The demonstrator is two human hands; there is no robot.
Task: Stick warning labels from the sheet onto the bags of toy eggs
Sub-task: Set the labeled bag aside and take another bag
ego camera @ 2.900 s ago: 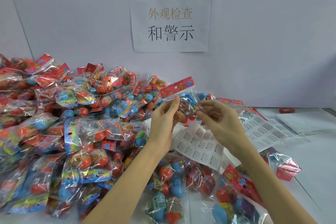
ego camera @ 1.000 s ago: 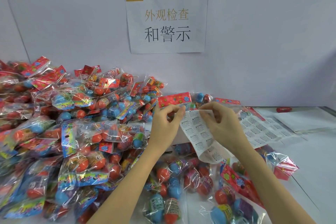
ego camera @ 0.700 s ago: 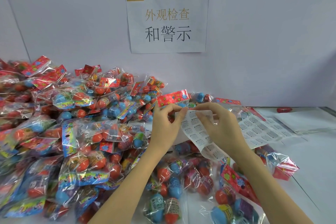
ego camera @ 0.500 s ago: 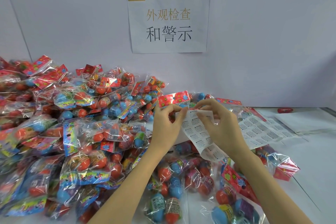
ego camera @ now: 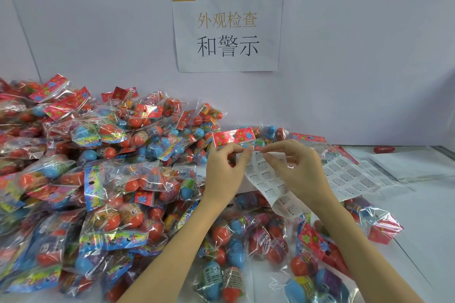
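I hold the label sheet (ego camera: 269,181) up in front of me with both hands, above the bags that lie on the white table (ego camera: 428,216). My left hand (ego camera: 225,174) pinches the sheet's top left corner between thumb and forefinger, the other fingers curled loosely behind. My right hand (ego camera: 299,172) has its thumb and forefinger pinched together at the sheet's top edge, just beside my left fingertips; whether they have a single label or only the sheet's edge I cannot tell, it is too small. From my grip the sheet hangs down and curls under my right wrist. Right behind my fingertips sits a bag with a red flowered header card (ego camera: 232,136), its eggs partly hidden by my hands. To the left of my left hand the big pile of bagged toy eggs (ego camera: 103,167) is heaped against the wall, orange and blue eggs in clear crinkled plastic. Below my forearms lie more bags (ego camera: 236,238), spread flat. To the right of my right hand a second sheet of labels (ego camera: 352,177) lies on the table, and further right a stack of white paper (ego camera: 413,165). Above my hands a paper sign (ego camera: 227,29) with printed characters is fixed to the wall.
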